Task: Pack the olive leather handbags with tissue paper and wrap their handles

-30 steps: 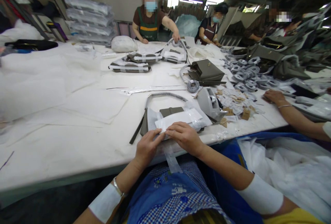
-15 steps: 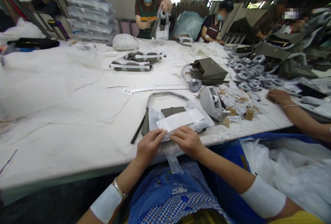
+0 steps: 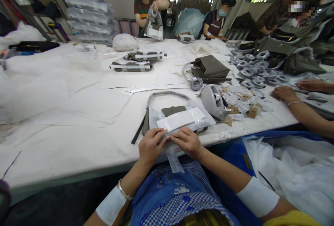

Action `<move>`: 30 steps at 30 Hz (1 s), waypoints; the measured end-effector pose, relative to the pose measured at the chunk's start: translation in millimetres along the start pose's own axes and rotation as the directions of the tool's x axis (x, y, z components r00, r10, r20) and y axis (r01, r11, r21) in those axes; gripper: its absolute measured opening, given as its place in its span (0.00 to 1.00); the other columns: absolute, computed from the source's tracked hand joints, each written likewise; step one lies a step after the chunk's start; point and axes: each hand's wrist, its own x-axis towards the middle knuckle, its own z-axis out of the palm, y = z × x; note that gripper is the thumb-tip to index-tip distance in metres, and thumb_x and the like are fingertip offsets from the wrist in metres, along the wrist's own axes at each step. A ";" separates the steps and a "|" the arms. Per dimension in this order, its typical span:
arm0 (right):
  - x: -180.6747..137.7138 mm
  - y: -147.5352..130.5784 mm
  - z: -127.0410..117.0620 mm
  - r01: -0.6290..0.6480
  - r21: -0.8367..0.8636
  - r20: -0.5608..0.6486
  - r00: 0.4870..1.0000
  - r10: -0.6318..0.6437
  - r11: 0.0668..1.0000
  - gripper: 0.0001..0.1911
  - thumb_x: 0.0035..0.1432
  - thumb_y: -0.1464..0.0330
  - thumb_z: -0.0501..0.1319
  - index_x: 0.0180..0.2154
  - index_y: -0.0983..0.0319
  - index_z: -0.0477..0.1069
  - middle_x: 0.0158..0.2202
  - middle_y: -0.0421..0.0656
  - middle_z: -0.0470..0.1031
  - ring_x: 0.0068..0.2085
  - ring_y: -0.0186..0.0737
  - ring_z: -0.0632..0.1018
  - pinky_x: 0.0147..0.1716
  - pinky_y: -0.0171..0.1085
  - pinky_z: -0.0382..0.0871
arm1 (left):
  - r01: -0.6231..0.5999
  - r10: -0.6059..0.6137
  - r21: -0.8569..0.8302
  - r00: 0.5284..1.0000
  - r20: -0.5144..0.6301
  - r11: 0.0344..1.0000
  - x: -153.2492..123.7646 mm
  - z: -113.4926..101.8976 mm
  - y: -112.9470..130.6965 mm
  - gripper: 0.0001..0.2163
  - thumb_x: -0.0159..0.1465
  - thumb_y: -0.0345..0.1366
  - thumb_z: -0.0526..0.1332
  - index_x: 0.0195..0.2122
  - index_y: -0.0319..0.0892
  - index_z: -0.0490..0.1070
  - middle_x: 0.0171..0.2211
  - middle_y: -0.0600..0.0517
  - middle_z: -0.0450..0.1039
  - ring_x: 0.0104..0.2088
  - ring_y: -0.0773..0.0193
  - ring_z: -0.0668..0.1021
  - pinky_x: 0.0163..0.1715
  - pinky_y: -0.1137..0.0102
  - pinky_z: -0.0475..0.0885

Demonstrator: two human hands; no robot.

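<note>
An olive handbag [image 3: 173,110] lies at the table's front edge, partly wrapped in white paper [image 3: 180,119], its covered strap [image 3: 169,93] arched behind it. My left hand [image 3: 150,146] and my right hand [image 3: 190,143] meet at the wrapping's near edge, thumbs and fingers pinched together on the upper end of a clear tape strip [image 3: 174,161]. The strip's lower part hangs over the table edge against the blue apron. Exactly where the tape sits under my fingertips is hidden. A grey tape dispenser [image 3: 211,100] stands just right of the bag.
Another olive handbag [image 3: 211,68] and two wrapped bundles [image 3: 132,66] lie farther back. Paper sheets [image 3: 88,107] cover the left side. Loose tags [image 3: 242,97] and wrapped coils [image 3: 250,69] spread right, near a co-worker's hand [image 3: 284,93]. A blue bin [image 3: 232,158] stands below right.
My hands have drawn slightly closer together at the wrapping's edge. The hanging tape has shifted a little left. Across the table, a person has lowered a bag; at right, another hand has come into view.
</note>
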 end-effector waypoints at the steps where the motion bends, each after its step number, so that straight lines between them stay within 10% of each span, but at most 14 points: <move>1: 0.6 -0.3 -0.2 -0.001 -0.001 0.003 1.000 0.001 1.000 0.10 0.65 0.74 0.59 0.47 0.63 0.74 0.40 0.45 0.80 0.38 0.43 0.74 0.39 0.43 0.70 | -0.018 0.018 0.007 1.000 -0.016 1.000 -1.1 3.2 -1.9 0.10 0.67 0.39 0.62 0.49 0.47 0.75 0.45 0.50 0.77 0.45 0.60 0.78 0.45 0.65 0.75; 15: -58.1 -26.9 -18.2 0.036 0.118 0.256 0.965 -0.066 0.992 0.22 0.68 0.78 0.50 0.61 0.66 0.64 0.61 0.49 0.70 0.65 0.45 0.66 0.62 0.51 0.65 | -0.118 0.118 0.006 0.991 -0.063 0.993 -3.7 7.8 -5.4 0.13 0.66 0.34 0.64 0.52 0.46 0.74 0.45 0.50 0.78 0.47 0.60 0.78 0.48 0.65 0.74; 22: -38.7 -38.7 9.2 -0.003 0.257 0.038 0.999 -0.007 0.966 0.13 0.66 0.76 0.55 0.50 0.65 0.73 0.46 0.47 0.81 0.51 0.40 0.79 0.55 0.46 0.73 | -0.118 0.121 0.050 0.991 -0.050 0.992 -3.4 7.9 -4.4 0.12 0.66 0.35 0.63 0.51 0.45 0.73 0.45 0.50 0.78 0.47 0.59 0.78 0.49 0.65 0.73; 30: -27.8 -47.0 -13.6 -0.077 0.292 0.026 0.997 0.073 0.953 0.14 0.66 0.77 0.53 0.46 0.64 0.75 0.43 0.47 0.82 0.44 0.41 0.82 0.48 0.43 0.77 | -0.111 0.115 0.123 0.993 -0.022 0.986 -2.0 9.8 1.4 0.09 0.67 0.35 0.63 0.48 0.45 0.74 0.43 0.50 0.79 0.45 0.59 0.78 0.46 0.65 0.73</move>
